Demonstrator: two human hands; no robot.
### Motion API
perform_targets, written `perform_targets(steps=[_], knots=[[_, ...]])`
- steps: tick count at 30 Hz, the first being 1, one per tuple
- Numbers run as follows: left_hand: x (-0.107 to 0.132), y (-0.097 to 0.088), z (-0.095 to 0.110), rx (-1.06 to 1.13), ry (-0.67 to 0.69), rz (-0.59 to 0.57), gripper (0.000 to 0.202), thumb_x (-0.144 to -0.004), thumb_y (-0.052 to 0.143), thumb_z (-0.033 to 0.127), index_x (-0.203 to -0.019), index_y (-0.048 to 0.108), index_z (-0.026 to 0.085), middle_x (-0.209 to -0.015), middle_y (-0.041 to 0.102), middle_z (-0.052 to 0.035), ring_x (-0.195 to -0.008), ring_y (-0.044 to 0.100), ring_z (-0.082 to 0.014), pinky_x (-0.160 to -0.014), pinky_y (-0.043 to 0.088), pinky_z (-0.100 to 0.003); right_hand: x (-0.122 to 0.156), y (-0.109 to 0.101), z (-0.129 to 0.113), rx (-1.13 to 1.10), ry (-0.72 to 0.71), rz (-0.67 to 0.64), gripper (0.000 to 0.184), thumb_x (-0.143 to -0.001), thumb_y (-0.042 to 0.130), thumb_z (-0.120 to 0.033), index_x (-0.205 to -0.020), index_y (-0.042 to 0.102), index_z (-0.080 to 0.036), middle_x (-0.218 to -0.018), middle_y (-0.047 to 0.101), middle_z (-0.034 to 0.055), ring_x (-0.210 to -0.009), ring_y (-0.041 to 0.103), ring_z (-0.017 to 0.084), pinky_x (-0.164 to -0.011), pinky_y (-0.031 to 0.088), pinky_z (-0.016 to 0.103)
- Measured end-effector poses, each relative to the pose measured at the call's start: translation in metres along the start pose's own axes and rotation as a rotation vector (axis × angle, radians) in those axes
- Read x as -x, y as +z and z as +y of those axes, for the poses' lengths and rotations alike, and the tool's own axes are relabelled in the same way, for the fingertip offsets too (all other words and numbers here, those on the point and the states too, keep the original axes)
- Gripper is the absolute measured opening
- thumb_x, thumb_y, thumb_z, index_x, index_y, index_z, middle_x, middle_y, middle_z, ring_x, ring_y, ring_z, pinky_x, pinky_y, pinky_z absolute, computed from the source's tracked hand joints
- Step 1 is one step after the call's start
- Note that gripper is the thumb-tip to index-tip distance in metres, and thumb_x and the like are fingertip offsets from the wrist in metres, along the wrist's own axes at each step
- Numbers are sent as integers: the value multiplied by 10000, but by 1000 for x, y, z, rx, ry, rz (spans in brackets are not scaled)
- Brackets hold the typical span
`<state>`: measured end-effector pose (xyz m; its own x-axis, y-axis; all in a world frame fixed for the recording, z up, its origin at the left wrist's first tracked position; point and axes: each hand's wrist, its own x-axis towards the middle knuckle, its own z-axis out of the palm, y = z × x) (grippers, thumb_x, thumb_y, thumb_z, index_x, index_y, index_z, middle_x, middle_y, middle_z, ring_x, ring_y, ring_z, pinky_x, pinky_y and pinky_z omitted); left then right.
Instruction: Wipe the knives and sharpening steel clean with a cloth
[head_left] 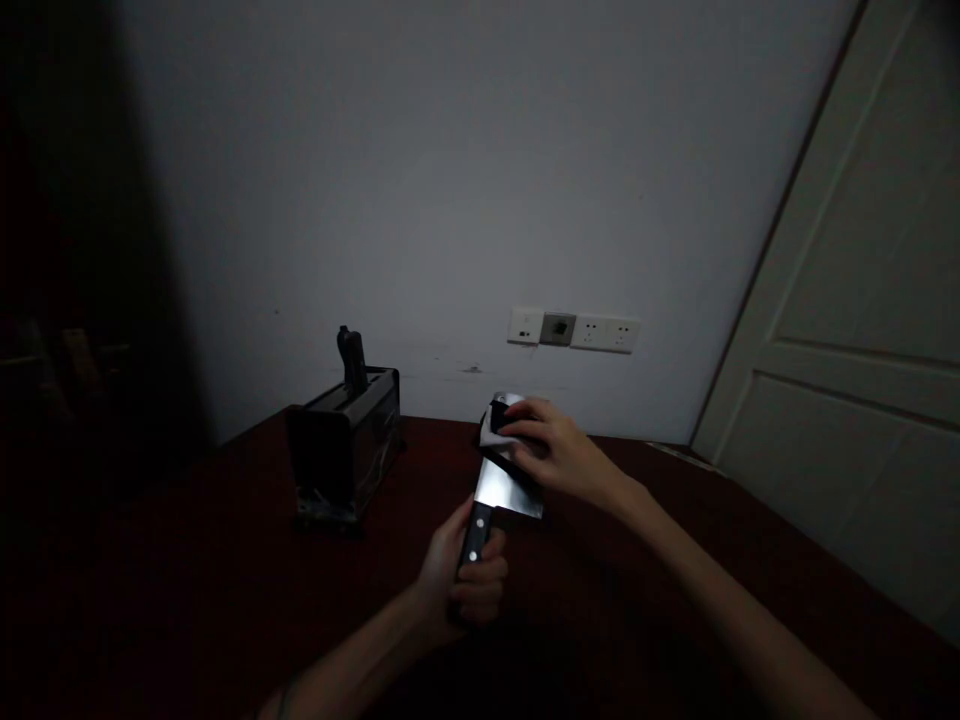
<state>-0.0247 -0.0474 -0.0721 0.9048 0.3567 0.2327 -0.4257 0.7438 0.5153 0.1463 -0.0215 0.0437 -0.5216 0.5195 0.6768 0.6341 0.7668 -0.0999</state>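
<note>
My left hand (469,575) is wrapped round the black riveted handle of a cleaver (506,490), its broad shiny blade pointing away from me above the table. Against the far part of the blade, my right hand (551,445) presses a black-and-white cloth (495,428), fingers bent over it. The cloth covers much of the blade's upper part, and a bit of bright metal shows beyond it. To the left stands a dark knife block (345,440) with black handles (352,360) sticking up from its top.
The dark red table (225,600) reaches back to a pale wall (450,200). Sockets and switch plates (574,330) are set low in the wall. A panelled door (847,330) stands on the right, and the left side is in deep shadow.
</note>
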Motion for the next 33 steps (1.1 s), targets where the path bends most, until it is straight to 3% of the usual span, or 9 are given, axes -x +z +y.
perform_targets(steps=[4,8,12,14,17,21,27,33], knots=[[-1,3,0,-61,15,28,588,-855,170,585,-599,477,153,-378,274,67,-241,153,-37,-282,218,-157,10,3,-11,68,-43,-49,333,-750,587,-267,-1071,587,-178,-1142,543,113,-1047,499,236,-879,439,408],[-2,3,-3,-151,40,71,585,-839,183,610,-605,478,162,-382,294,60,-251,180,-50,-283,225,-167,12,2,-12,122,-75,-10,321,-782,529,-182,-1104,539,-174,-1110,557,118,-1018,505,240,-842,455,415],[-3,3,-6,-254,89,184,578,-835,186,613,-669,507,162,-383,298,59,-266,215,-60,-296,221,-167,19,4,-7,66,-74,84,331,-802,449,-113,-1121,502,-186,-1072,573,113,-997,524,226,-834,452,388],[-2,4,-5,-324,140,232,587,-831,184,613,-721,527,149,-395,306,59,-278,234,-62,-306,224,-170,23,5,-6,-28,20,194,282,-807,452,-141,-1079,504,-193,-995,595,88,-914,561,205,-786,462,345],[0,7,0,-436,214,280,549,-834,232,578,-785,540,127,-441,338,51,-307,272,-60,-321,238,-176,24,5,-8,-196,280,412,204,-779,502,-214,-982,504,-198,-808,590,25,-695,566,163,-635,458,277],[1,10,5,-597,283,396,377,-825,399,467,-803,533,114,-507,421,28,-360,375,-61,-356,280,-174,21,1,-7,-450,475,623,165,-731,525,-248,-884,475,-209,-730,526,-10,-659,518,145,-600,434,251],[-2,6,1,-779,356,519,328,-744,572,442,-788,498,126,-549,485,22,-382,440,-65,-350,336,-173,20,-6,1,-629,604,674,171,-665,548,-251,-813,483,-196,-662,485,-28,-587,475,125,-542,400,239],[-3,11,1,-952,462,591,287,-770,576,390,-743,440,140,-569,500,30,-471,556,-91,-481,445,-201,21,-16,1,-678,640,799,229,-629,589,-242,-840,523,-186,-674,495,-32,-579,466,109,-518,385,224]])
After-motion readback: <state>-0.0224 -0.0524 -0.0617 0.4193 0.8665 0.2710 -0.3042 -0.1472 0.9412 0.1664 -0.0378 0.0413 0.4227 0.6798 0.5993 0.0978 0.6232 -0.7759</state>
